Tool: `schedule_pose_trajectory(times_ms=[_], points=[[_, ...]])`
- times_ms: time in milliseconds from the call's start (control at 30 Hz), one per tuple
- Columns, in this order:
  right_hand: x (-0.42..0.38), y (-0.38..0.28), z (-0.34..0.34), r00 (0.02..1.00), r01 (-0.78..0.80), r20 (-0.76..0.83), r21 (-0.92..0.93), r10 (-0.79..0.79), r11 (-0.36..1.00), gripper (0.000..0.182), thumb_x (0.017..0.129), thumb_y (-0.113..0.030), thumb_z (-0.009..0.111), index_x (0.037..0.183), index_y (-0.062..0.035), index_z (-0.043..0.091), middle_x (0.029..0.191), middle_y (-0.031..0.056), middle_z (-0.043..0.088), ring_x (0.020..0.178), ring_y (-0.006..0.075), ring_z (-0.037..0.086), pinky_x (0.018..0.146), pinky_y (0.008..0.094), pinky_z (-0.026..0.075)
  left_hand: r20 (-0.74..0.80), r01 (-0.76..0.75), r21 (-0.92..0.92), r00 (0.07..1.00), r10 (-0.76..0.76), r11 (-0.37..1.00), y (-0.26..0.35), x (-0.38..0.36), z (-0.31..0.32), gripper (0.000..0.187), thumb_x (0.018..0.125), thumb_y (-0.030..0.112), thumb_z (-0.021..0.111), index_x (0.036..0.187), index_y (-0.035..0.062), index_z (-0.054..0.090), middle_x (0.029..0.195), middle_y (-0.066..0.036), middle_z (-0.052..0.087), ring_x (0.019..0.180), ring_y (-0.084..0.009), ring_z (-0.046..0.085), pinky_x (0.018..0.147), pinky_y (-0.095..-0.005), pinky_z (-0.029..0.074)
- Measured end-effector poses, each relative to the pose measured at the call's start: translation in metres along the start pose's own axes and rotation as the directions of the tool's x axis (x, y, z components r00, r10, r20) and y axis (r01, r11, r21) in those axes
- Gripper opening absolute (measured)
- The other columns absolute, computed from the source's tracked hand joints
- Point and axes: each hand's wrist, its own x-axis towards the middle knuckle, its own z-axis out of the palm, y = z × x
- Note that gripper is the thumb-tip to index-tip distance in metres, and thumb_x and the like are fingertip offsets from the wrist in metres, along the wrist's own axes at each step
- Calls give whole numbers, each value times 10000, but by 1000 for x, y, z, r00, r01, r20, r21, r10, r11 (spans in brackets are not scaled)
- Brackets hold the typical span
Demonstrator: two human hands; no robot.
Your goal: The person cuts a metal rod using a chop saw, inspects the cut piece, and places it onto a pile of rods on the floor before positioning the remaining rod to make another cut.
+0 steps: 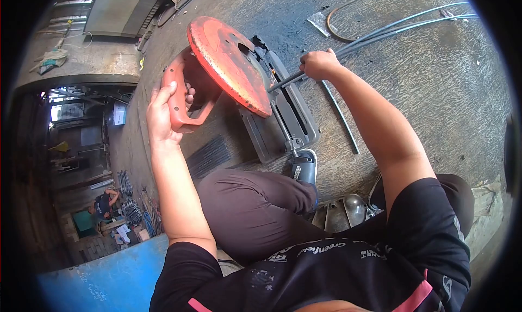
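At the lower left of the frame lies a blue panel point(117, 276) with pale handwriting too small and turned to read; above it, at the left, a distant co-worker point(101, 204) bends among stacked metal. Left of centre, the left hand point(162, 110) has its fingers wrapped around the closed-loop orange-red handle point(177, 101) of a cut-off saw, the fingertips showing through the opening. Right of the handle, in the upper middle, sits the saw's round guard point(223, 62), orange-red, scuffed and chipped along its rim, with darker grime toward its right side. Below the guard, a bundle of short dark bars point(209, 155) lies on the floor point(435, 111). At the lower middle, the black T-shirt point(321, 279) reads "Greenfield" across the chest, with other lettering partly hidden in folds. The saw's grey slotted base point(300, 116) rests on the floor at centre, next to a dark shoe point(305, 169) whose lettering cannot be made out. Slim grey rods point(292, 80) reach the saw beneath the guard's edge; right of centre, the right hand point(321, 66) has its fingers closed on them. Beneath that hand lies a loose rod point(341, 117), and long grey lengths point(402, 29) stretch toward the upper right.
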Motion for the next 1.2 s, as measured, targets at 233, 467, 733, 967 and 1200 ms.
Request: schedule_pose_trajectory(times_ms=[233, 467, 733, 967, 1200], points=[[1, -2, -5, 1000, 7, 11, 1, -7, 1000, 344, 926, -361, 504, 1156, -179, 682, 1183, 55, 684, 1151, 248, 618, 1044, 551, 321, 10, 12, -3, 1000, -12, 1000, 0, 1, -1, 401, 908, 115, 570, 1278, -5, 471, 1003, -150, 598, 851, -238, 637, 724, -318, 537], [2, -3, -6, 999, 33, -8, -35, -33, 999, 331, 914, -351, 507, 1122, -171, 691, 1142, 54, 696, 1126, 248, 628, 1004, 534, 350, 0, 15, -6, 1000, -15, 1000, 0, 0, 0, 399, 908, 118, 573, 1276, 3, 469, 1005, -144, 596, 848, -236, 637, 722, -318, 535], [4, -3, -6, 1000, 23, -12, -17, -23, 1000, 341, 927, -358, 496, 1142, -175, 687, 1168, 51, 689, 1133, 253, 624, 1000, 533, 359, 6, 9, -3, 1000, -9, 1000, 0, 0, 0, 425, 910, 121, 571, 1303, 5, 456, 1011, -146, 593, 857, -237, 635, 734, -317, 535], [8, -1, -7, 1000, 18, 22, 5, -18, 1000, 350, 935, -360, 485, 1162, -173, 676, 1186, 58, 681, 1144, 262, 618, 1030, 547, 339, 5, 11, -4, 1000, -11, 1000, -1, 1, -1, 424, 912, 125, 567, 1303, 4, 457, 1013, -150, 591, 865, -241, 634, 738, -322, 536], [7, -2, -10, 999, 29, 24, 3, -29, 1000, 341, 935, -349, 495, 1157, -163, 675, 1181, 70, 680, 1152, 272, 612, 1087, 570, 291, 22, -6, -11, 1000, 6, 1000, -1, 1, -2, 425, 909, 122, 572, 1301, 4, 458, 1018, -152, 590, 858, -243, 633, 738, -325, 537]])
